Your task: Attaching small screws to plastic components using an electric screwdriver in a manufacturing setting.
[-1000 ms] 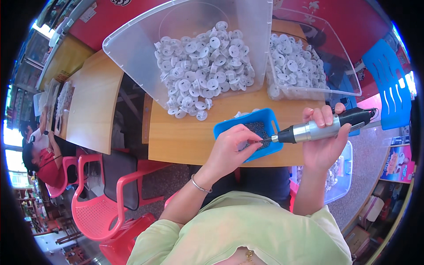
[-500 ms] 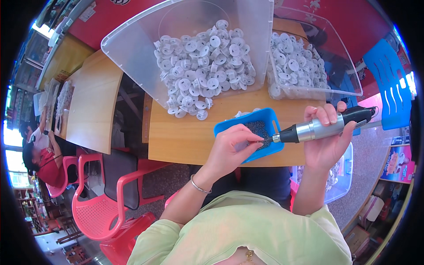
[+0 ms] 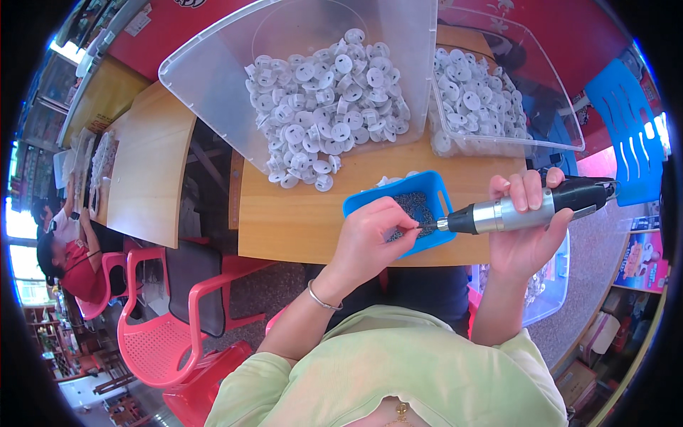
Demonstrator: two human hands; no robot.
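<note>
My right hand [image 3: 525, 235] is wrapped around a silver-and-black electric screwdriver [image 3: 506, 215], held level with its bit pointing left. Thumb and fingertips of my left hand [image 3: 373, 238] are pinched together at the bit's tip. Whatever small piece they hold is hidden by the fingers. Both the tip and the pinch are over a small blue bin [image 3: 445, 193] at the table's near edge. Small dark screws [image 3: 413, 203] lie inside that bin, partly covered by my left hand.
Beyond the blue bin, a large tilted translucent tub [image 3: 206, 78] holds many white round plastic parts [image 3: 334, 107]. A second clear tub [image 3: 562, 146] of them stands right on the wooden table [image 3: 284, 220]. Pink chairs [image 3: 160, 341] and a seated person [image 3: 82, 267] are left.
The screwdriver's rear end has shifted slightly right, and its bit remains at my left fingertips. Both hands keep nearly the same pose. The view has shifted a little.
</note>
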